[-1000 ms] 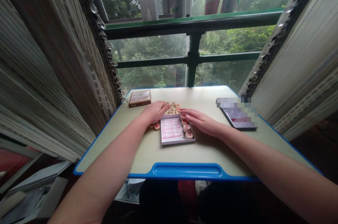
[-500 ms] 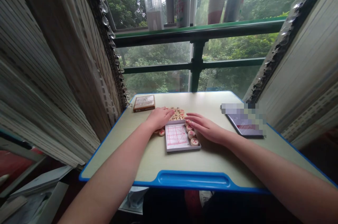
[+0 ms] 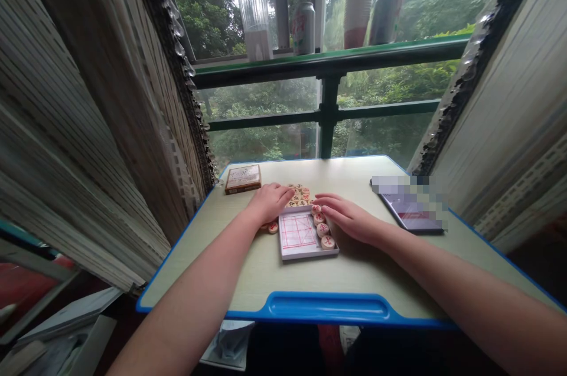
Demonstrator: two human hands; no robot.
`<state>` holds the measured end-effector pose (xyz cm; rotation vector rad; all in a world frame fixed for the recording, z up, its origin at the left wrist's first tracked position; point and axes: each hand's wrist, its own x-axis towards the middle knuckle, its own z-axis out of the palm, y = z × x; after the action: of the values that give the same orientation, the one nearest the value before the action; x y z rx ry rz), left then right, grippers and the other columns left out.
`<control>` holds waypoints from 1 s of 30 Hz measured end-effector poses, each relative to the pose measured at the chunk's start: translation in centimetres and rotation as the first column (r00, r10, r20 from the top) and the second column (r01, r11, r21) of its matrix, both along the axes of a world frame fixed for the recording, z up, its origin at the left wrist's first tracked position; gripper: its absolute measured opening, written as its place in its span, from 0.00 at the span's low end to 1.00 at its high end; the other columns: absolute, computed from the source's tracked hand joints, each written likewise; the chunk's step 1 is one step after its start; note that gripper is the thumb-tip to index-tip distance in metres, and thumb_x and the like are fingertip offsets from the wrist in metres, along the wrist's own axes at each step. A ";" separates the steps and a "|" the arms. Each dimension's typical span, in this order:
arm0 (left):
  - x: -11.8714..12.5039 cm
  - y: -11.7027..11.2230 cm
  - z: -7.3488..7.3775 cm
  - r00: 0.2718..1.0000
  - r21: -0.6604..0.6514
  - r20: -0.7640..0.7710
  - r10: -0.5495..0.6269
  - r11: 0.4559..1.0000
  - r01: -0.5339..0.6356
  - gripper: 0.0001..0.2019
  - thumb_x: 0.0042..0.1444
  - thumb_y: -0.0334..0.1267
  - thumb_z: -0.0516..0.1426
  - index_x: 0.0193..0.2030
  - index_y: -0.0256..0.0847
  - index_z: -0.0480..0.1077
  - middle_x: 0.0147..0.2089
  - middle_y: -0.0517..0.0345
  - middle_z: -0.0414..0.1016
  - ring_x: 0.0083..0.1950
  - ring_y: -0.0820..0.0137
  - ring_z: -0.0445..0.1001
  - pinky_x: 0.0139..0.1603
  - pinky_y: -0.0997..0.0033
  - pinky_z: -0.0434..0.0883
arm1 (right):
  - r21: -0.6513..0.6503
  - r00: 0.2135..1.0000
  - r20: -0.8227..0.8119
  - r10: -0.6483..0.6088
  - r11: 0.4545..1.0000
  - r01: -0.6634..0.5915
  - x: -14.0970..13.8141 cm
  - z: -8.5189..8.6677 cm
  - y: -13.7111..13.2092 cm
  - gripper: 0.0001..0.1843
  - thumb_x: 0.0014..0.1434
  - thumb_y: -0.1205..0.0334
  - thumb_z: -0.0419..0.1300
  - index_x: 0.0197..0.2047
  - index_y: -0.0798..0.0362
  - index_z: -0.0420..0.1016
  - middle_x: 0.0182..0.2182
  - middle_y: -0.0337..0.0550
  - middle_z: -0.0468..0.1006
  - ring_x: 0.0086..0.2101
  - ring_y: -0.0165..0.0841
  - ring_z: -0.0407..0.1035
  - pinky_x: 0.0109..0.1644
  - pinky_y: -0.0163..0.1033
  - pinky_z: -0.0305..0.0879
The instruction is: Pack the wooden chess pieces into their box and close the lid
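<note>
A shallow white box [image 3: 309,256] lies on the table with a folded paper chessboard [image 3: 297,230] in it. Several round Chinese chess pieces [image 3: 322,229] with red characters form a column along its right side. More pieces [image 3: 302,194] are grouped just behind the box. My left hand [image 3: 271,202] rests palm down at the left of that group, its fingers stretched over the nearest pieces. Fingers extended, my right hand [image 3: 348,212] is at the box's back right corner, thumb close to the top piece of the column; whether it touches is unclear. A loose piece [image 3: 273,227] sits below my left hand.
A small brown-edged box [image 3: 243,179] lies at the table's back left. On the right is a phone or tablet [image 3: 414,213], partly blurred. The table [image 3: 248,281] has a blue rim with a groove in front. Cans [image 3: 303,29] and stacked cups stand on the window ledge.
The view has tilted slightly, so everything sits a little lower. My left hand's fingers have shifted slightly over the pieces behind the box. My right hand stays at the column.
</note>
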<state>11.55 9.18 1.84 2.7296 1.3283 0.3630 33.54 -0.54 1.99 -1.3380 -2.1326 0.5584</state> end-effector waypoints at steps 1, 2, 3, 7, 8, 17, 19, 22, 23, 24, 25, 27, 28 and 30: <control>0.0 0.1 0.0 1.000 0.006 0.009 0.000 1.000 0.000 0.26 0.63 0.52 0.38 0.51 0.44 0.71 0.50 0.48 0.72 0.52 0.60 0.69 0.54 0.59 0.65 | -0.002 1.000 0.005 -0.001 1.000 0.001 0.0 0.0 0.0 0.25 0.64 0.48 0.44 0.53 0.53 0.71 0.55 0.51 0.68 0.55 0.40 0.63 0.61 0.48 0.57; 0.0 0.1 -0.1 1.000 0.017 0.024 -0.003 1.000 0.002 0.26 0.63 0.52 0.38 0.51 0.44 0.71 0.50 0.48 0.71 0.52 0.60 0.69 0.54 0.59 0.65 | -0.001 1.000 0.009 0.000 1.000 0.000 0.0 0.1 -0.1 0.25 0.64 0.48 0.44 0.53 0.53 0.71 0.55 0.51 0.68 0.55 0.40 0.63 0.61 0.48 0.57; -0.1 0.2 -0.1 0.999 0.032 0.044 -0.007 0.999 0.006 0.26 0.63 0.52 0.38 0.51 0.43 0.71 0.50 0.48 0.71 0.52 0.60 0.69 0.54 0.59 0.65 | 0.002 1.000 0.014 0.002 1.000 -0.002 -0.1 0.1 -0.1 0.24 0.64 0.49 0.44 0.53 0.53 0.71 0.55 0.51 0.68 0.55 0.40 0.63 0.61 0.48 0.57; 0.0 -0.1 0.2 0.986 0.112 0.155 -0.064 0.993 0.047 0.24 0.63 0.51 0.40 0.49 0.42 0.71 0.50 0.50 0.70 0.52 0.64 0.69 0.54 0.63 0.65 | 0.020 1.000 0.023 0.002 1.000 -0.003 -0.2 0.3 -0.3 0.24 0.64 0.50 0.44 0.53 0.54 0.71 0.55 0.51 0.69 0.54 0.40 0.63 0.60 0.47 0.57; 0.0 -0.3 0.4 0.979 0.133 0.186 -0.086 0.989 0.062 0.23 0.63 0.50 0.41 0.49 0.42 0.71 0.49 0.50 0.71 0.51 0.65 0.70 0.54 0.64 0.66 | 0.023 1.000 0.028 0.010 1.000 -0.011 -0.2 0.4 -0.3 0.24 0.65 0.50 0.44 0.52 0.55 0.71 0.54 0.51 0.69 0.54 0.39 0.64 0.60 0.47 0.57; 0.6 -0.8 0.0 0.952 0.118 0.263 -0.155 0.985 0.128 0.13 0.59 0.41 0.51 0.43 0.41 0.75 0.44 0.53 0.75 0.45 0.66 0.73 0.50 0.67 0.68 | 0.065 0.993 0.092 0.078 0.994 -0.084 -0.1 0.4 -0.3 0.22 0.65 0.52 0.44 0.50 0.54 0.72 0.50 0.49 0.72 0.49 0.38 0.66 0.56 0.44 0.61; 0.7 -0.7 -0.2 0.954 0.069 0.250 -0.166 0.986 0.154 0.13 0.58 0.41 0.52 0.43 0.42 0.76 0.45 0.53 0.75 0.47 0.66 0.72 0.52 0.66 0.68 | 0.074 0.993 0.092 0.080 0.993 -0.087 -0.1 0.4 -0.3 0.22 0.65 0.52 0.44 0.49 0.53 0.72 0.50 0.49 0.72 0.49 0.38 0.67 0.55 0.44 0.61; 0.9 -0.8 -0.3 0.959 0.013 0.223 -0.177 0.984 0.178 0.14 0.58 0.41 0.52 0.43 0.42 0.76 0.45 0.54 0.76 0.48 0.65 0.72 0.52 0.65 0.68 | 0.076 0.994 0.073 0.076 0.994 -0.081 -0.1 0.4 -0.2 0.21 0.65 0.53 0.44 0.49 0.53 0.73 0.50 0.49 0.73 0.49 0.37 0.67 0.55 0.44 0.61; 1.0 -0.9 -0.3 0.961 0.000 0.215 -0.173 0.984 0.177 0.14 0.58 0.41 0.52 0.44 0.42 0.76 0.46 0.54 0.76 0.48 0.65 0.72 0.52 0.65 0.68 | 0.073 0.996 0.059 0.070 0.995 -0.074 0.0 0.4 -0.2 0.21 0.65 0.53 0.44 0.49 0.54 0.73 0.49 0.49 0.73 0.49 0.37 0.67 0.55 0.44 0.61; 1.0 -0.9 -0.2 0.965 -0.009 0.208 -0.162 0.986 0.168 0.14 0.58 0.41 0.52 0.44 0.42 0.76 0.46 0.54 0.76 0.48 0.64 0.72 0.52 0.64 0.67 | 0.070 0.997 0.041 0.059 0.996 -0.062 0.0 0.3 -0.1 0.21 0.65 0.54 0.44 0.48 0.54 0.73 0.49 0.49 0.73 0.49 0.37 0.67 0.56 0.44 0.61; 1.0 -1.0 -0.2 0.968 -0.014 0.204 -0.147 0.988 0.153 0.14 0.57 0.42 0.52 0.44 0.42 0.76 0.46 0.54 0.76 0.48 0.64 0.71 0.52 0.64 0.67 | 0.068 0.999 0.020 0.045 0.997 -0.046 0.1 0.3 0.0 0.20 0.65 0.55 0.44 0.48 0.54 0.73 0.49 0.49 0.73 0.49 0.37 0.67 0.56 0.44 0.61; 1.1 -1.1 -0.1 0.972 -0.026 0.199 -0.122 0.991 0.129 0.14 0.57 0.42 0.52 0.44 0.42 0.75 0.46 0.54 0.76 0.48 0.64 0.71 0.52 0.63 0.67 | 0.067 1.000 -0.019 0.006 0.998 -0.005 0.2 0.2 0.2 0.20 0.65 0.56 0.44 0.47 0.54 0.73 0.48 0.49 0.74 0.48 0.37 0.67 0.56 0.44 0.60; 1.1 -1.1 -0.1 0.974 -0.031 0.197 -0.113 0.992 0.121 0.14 0.57 0.43 0.52 0.44 0.42 0.75 0.45 0.54 0.76 0.48 0.64 0.71 0.52 0.64 0.67 | 0.068 0.999 -0.031 -0.009 0.998 0.011 0.3 0.2 0.2 0.19 0.65 0.57 0.44 0.47 0.54 0.73 0.47 0.49 0.74 0.48 0.37 0.67 0.56 0.44 0.60; 1.0 -1.1 0.0 0.977 -0.037 0.190 -0.102 0.993 0.111 0.14 0.57 0.43 0.52 0.42 0.42 0.75 0.44 0.54 0.76 0.46 0.64 0.72 0.51 0.64 0.67 | 0.075 0.999 -0.038 -0.003 0.997 0.006 0.4 0.3 0.2 0.17 0.63 0.57 0.48 0.46 0.54 0.74 0.47 0.49 0.74 0.48 0.37 0.67 0.55 0.44 0.61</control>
<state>12.58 8.09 1.80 2.6372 1.1244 0.5565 33.96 -0.37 2.29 -1.2817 -2.0989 0.4932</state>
